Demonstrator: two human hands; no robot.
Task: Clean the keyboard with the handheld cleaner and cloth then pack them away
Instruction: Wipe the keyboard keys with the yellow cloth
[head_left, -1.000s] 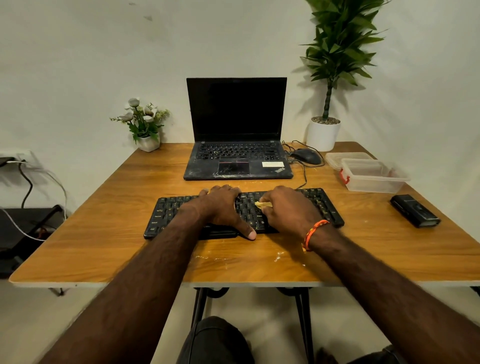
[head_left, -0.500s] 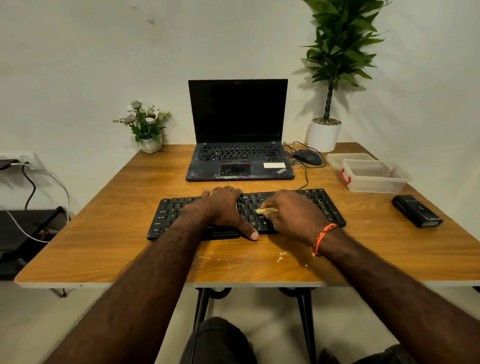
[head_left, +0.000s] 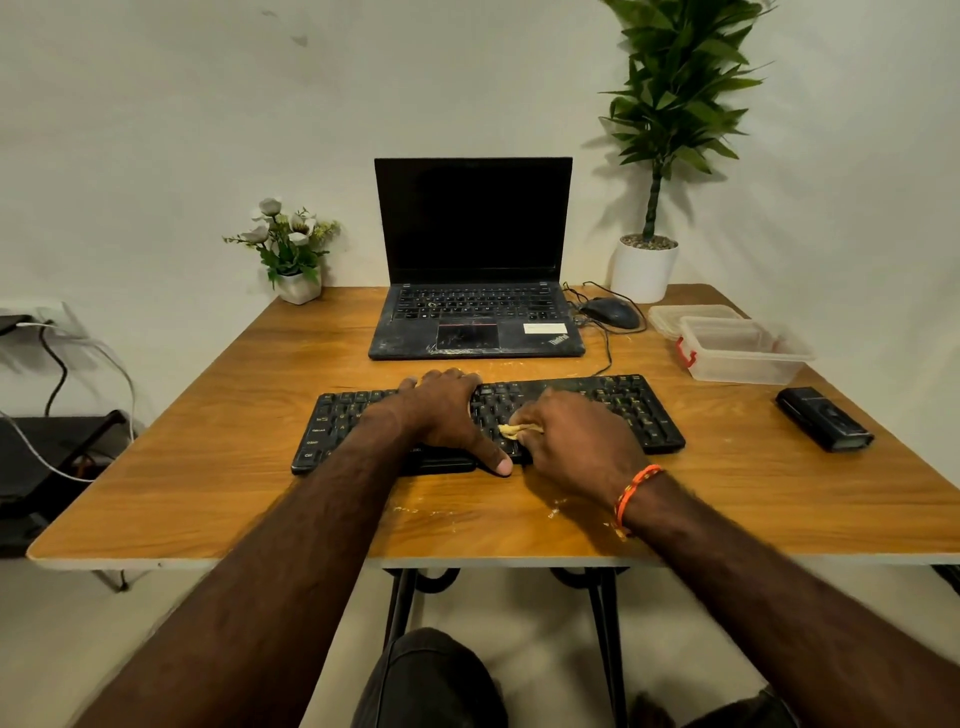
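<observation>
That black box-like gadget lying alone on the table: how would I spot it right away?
Start at the wooden table and go to its right side. In front of the clear plastic tub lies a black handheld cleaner, touching nothing. It is solid black, while the tub is see-through, and smaller than the keyboard.

We see bare table (head_left: 208, 441) at the left of the frame, open from the keyboard (head_left: 613, 410) out to the edge. At centre, both hands cover the keyboard's middle, the left hand (head_left: 441, 415) flat, the right hand (head_left: 576, 441) curled on a yellow cloth (head_left: 517, 430). Above it the laptop (head_left: 475, 291) blocks the way, with a narrow strip of wood between. At upper right a mouse (head_left: 610, 313), its cable, a plant pot (head_left: 644, 270) and clear boxes (head_left: 743, 351) crowd the corner. A black handheld cleaner (head_left: 823, 426) lies at right, with a bare strip of table between it and the keyboard.
</observation>
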